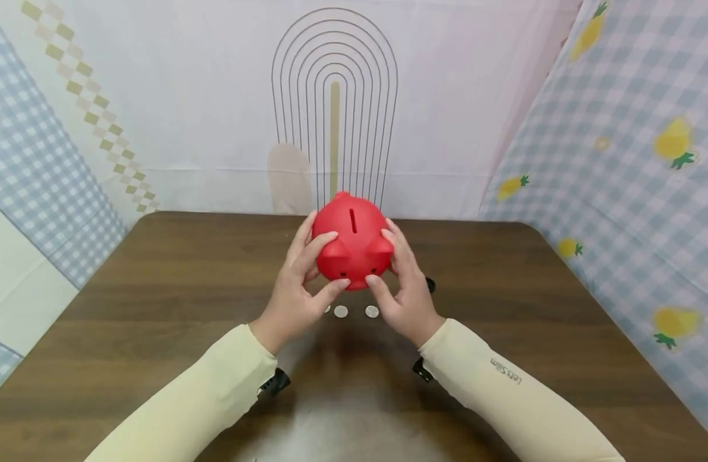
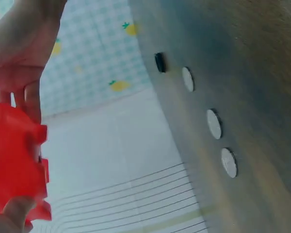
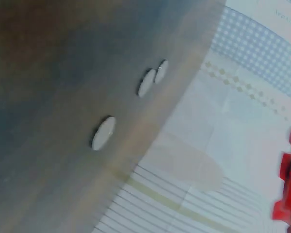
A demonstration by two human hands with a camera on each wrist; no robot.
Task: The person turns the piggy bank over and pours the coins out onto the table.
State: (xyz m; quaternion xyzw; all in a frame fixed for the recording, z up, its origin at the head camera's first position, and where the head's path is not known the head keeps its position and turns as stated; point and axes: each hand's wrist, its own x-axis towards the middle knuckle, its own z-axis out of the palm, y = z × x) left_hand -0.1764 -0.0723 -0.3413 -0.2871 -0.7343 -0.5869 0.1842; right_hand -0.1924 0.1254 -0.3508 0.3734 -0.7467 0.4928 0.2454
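Observation:
A red piggy bank [image 1: 354, 234] is held up above the table, its coin slot on top and its snout toward me. My left hand [image 1: 290, 292] grips its left side, thumb by the snout and fingers spread over the ear. On the other side, my right hand [image 1: 410, 295] holds it in much the same way. In the left wrist view the bank [image 2: 14, 158] shows its stubby feet, well off the tabletop. Three silver coins, one of them a coin [image 1: 340, 312] in the middle, lie on the table below; the leftmost is partly hidden by my left hand.
A small black round piece [image 1: 431, 285] lies on the brown wooden table [image 1: 215, 256], partly behind my right hand. White cloth [image 1: 215, 96] with arch lines hangs at the back edge. Checked cloth [image 1: 619, 224] with yellow fruit prints stands along the right side.

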